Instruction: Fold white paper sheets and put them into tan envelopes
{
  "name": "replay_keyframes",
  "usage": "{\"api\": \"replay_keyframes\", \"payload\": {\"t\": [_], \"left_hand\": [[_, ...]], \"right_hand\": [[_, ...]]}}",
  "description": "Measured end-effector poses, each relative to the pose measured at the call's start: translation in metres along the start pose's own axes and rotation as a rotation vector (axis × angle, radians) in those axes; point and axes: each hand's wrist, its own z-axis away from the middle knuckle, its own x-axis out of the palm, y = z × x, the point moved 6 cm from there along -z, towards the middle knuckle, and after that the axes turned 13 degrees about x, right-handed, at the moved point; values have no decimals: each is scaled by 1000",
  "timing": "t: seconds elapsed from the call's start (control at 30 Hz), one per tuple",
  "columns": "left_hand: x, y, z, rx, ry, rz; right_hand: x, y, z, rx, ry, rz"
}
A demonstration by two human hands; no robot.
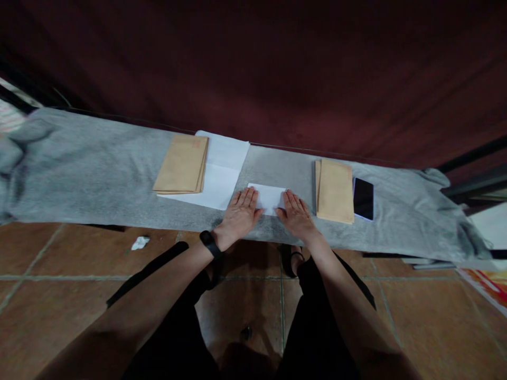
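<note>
A small white piece of paper [269, 198], seemingly folded, lies on the grey cloth between my hands. My left hand [241, 212] rests flat on its left end, fingers stretched out. On the right end my right hand [295, 214] lies flat too, fingers pointing away from me. Both palms face down and cover the paper's ends. Left of it, larger white sheets [224, 174] lie partly under a stack of brown envelopes [180, 163]. A second stack of brown envelopes [336, 191] sits to the right of my right hand.
A dark-screened phone [363, 198] lies beside the right-hand envelopes. The grey cloth [99, 163] covers a long, narrow surface with a dark red curtain [253, 68] behind it. Below, on the tiled floor [245, 306], is a crumpled white scrap [140, 243].
</note>
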Motion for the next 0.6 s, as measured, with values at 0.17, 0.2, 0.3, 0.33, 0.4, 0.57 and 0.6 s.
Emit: {"api": "replay_keyframes", "payload": {"t": [0.17,0.2,0.3,0.33,0.4,0.57,0.6], "left_hand": [[-3,-1,-2,-4,32,22],[-3,-1,-3,-6,39,29],[-4,-1,-6,-4,69,55],[-5,0,-8,4,81,65],[-5,4,-11,29,93,84],[0,16,-18,75,58,101],[1,18,-20,82,49,100]], "right_hand": [[-2,1,0,3,-24,21],[-2,1,0,-1,-29,21],[-1,2,0,-12,-35,18],[-1,3,0,-14,-31,16],[-1,3,-1,-22,-20,11],[-2,5,-1,-39,-20,8],[-2,5,-1,-41,-22,8]]}}
